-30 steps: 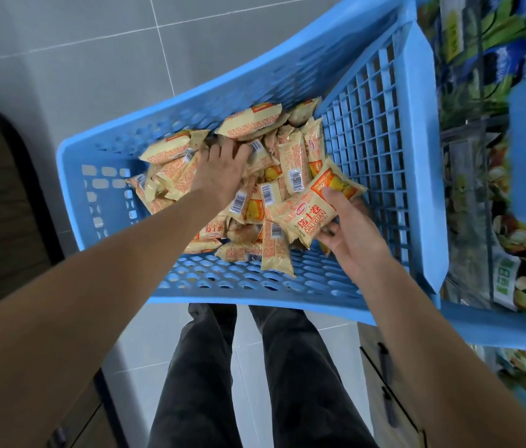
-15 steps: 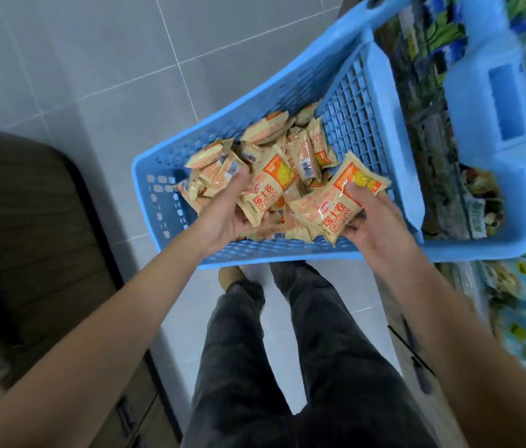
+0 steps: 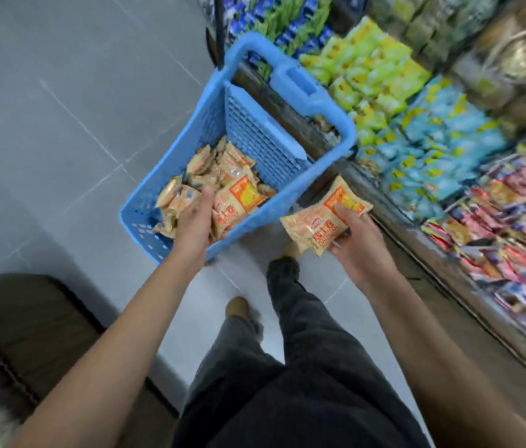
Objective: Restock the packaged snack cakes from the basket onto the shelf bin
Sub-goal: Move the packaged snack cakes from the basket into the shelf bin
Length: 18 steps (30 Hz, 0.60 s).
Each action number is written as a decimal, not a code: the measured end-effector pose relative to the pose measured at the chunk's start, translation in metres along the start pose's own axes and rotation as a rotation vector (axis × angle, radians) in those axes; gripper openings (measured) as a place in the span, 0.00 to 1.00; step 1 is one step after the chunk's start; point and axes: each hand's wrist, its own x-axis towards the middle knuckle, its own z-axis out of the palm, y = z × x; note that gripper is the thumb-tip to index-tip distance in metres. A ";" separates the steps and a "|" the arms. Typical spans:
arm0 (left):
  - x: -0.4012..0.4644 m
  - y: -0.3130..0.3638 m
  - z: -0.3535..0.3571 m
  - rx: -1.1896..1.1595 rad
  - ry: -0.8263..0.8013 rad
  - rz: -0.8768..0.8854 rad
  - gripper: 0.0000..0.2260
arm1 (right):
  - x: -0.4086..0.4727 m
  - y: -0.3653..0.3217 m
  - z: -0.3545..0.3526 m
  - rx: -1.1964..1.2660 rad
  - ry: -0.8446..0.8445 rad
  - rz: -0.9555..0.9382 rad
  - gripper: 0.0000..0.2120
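Observation:
A blue plastic basket (image 3: 290, 92) stands on the floor against the shelf, with several beige and orange snack cake packets (image 3: 213, 166) piled in it. My left hand (image 3: 195, 215) is inside the basket and grips a snack cake packet (image 3: 239, 202) lifted above the pile. My right hand (image 3: 357, 236) is outside the basket, to its right, and holds another snack cake packet (image 3: 320, 223) by thumb and fingers in front of the shelf's lower edge.
Shelf bins on the right hold yellow-green packets (image 3: 371, 69), light blue packets (image 3: 433, 140) and pink-red packets (image 3: 520, 218). Grey tiled floor (image 3: 61, 108) lies to the left. A dark wooden cabinet (image 3: 29, 324) is at the lower left. My legs and shoes (image 3: 237, 307) are below.
The view has pulled back and swung towards the shelf. My right hand has carried its packet out of the basket to the right. My left hand has lifted a packet from the pile.

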 end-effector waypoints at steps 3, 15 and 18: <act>-0.034 -0.002 0.029 -0.051 -0.227 -0.041 0.15 | -0.053 -0.003 -0.050 0.099 0.111 -0.067 0.04; -0.207 -0.076 0.252 0.290 -0.839 -0.088 0.04 | -0.200 -0.017 -0.307 0.423 0.502 -0.376 0.07; -0.253 -0.108 0.317 0.426 -0.907 0.003 0.11 | -0.226 -0.017 -0.382 0.412 0.596 -0.428 0.06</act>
